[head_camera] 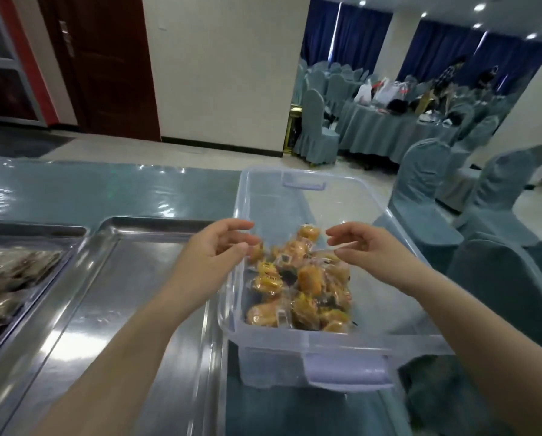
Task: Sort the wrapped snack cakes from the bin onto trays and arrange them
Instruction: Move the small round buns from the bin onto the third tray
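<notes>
Head view: blurred far-left tray (27, 262) contents

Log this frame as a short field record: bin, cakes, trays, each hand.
bin: clear plastic bin on the table, no lid on it
cakes: wrapped snack cakes piled inside the bin
near tray: steel tray left of the bin, no cakes visible on it
far tray: second tray at the left edge, holding dark wrapped items
left hand: over the bin's left rim, fingers loosely curled, holding nothing
right hand: above the cakes, holding nothing

Bright ceiling spots, glare on the steel tray (112, 309), soft blur, edges bowed.
</notes>
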A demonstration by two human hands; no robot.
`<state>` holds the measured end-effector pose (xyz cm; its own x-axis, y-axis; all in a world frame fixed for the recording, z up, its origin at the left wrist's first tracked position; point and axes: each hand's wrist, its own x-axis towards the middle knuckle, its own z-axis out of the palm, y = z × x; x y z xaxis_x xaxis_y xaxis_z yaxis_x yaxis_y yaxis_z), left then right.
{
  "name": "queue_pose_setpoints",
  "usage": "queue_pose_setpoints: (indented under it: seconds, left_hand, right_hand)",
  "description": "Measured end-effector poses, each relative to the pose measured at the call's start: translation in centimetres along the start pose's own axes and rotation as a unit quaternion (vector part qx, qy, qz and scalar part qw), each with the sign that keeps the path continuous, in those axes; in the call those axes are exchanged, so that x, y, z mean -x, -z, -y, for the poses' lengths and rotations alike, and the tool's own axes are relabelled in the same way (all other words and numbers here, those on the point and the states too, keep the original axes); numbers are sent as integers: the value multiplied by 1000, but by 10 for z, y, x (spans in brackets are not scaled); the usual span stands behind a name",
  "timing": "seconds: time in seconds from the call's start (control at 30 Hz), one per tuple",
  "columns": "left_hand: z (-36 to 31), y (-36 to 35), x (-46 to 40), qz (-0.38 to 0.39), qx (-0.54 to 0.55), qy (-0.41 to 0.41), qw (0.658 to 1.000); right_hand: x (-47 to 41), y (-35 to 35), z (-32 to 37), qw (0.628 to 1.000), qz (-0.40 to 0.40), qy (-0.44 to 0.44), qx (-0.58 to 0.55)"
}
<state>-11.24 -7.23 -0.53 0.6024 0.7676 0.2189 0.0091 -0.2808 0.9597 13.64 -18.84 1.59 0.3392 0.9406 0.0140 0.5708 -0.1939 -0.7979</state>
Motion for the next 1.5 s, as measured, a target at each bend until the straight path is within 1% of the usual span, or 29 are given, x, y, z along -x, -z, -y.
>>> queue_pose_setpoints:
  seconds: [0.07,0.13,0.2,0.27,0.33,0.37,0.43,0.5,0.6,0.77,0.87,0.93,1.03,1.1,1.17,1.23,1.27,1.33,1.43,1.5]
  left_hand:
    - [2,-16,-14,22,-76,-10,997]
    - [8,-31,-27,53,-194,-17,979]
    - [16,-39,-34,78,-339,-34,937]
    - [23,-43,-37,109,-433,-51,893]
    - [29,-44,-37,131,-489,-61,860]
    - [31,-44,-37,132,-504,-65,851]
    - [34,-44,-37,126,-515,-76,845]
    - [36,-45,-37,119,-513,-80,847]
    - [37,-44,-37,104,-521,-87,843]
    - [37,-45,-34,98,-540,-87,831]
    - [37,-46,-34,95,-547,-88,827]
    - [37,-47,-35,96,-545,-85,829]
    - [37,-47,-34,97,-539,-84,833]
    - [35,-46,-35,108,-523,-75,842]
    - [32,-46,-37,124,-511,-57,849]
    - [26,-49,-44,141,-505,-31,851]
    - [23,-53,-50,149,-492,-14,858]
    - [19,-61,-66,165,-457,19,874]
    - [24,-81,-103,191,-451,64,869]
    - [38,-98,-130,233,-434,119,862]
  right_hand:
    - [-20,10,-14,997,45,-37,47]
    - [-40,12,-28,989,85,-62,104]
    - [-62,7,-43,966,131,-69,210]
    - [-85,-4,-61,932,161,-70,317]
    - [-104,-17,-83,916,174,-94,349]
    - [-111,-25,-95,913,182,-112,347]
    - [-118,-44,-118,898,195,-133,372]
    - [-122,-63,-140,882,210,-156,391]
    - [-125,-75,-159,884,220,-177,371]
    - [-128,-77,-167,907,167,-127,365]
    - [-125,-81,-159,907,178,-71,375]
    - [-122,-85,-151,892,195,-32,407]
    - [-119,-86,-131,841,225,41,490]
    - [-116,-80,-112,824,235,66,511]
    - [-112,-65,-95,834,231,67,496]
    - [-108,-45,-82,856,230,54,460]
    - [-105,-35,-77,864,231,51,445]
    - [-101,-17,-70,867,234,51,436]
    - [-96,-6,-72,878,228,35,420]
    - [-96,-8,-75,881,225,28,414]
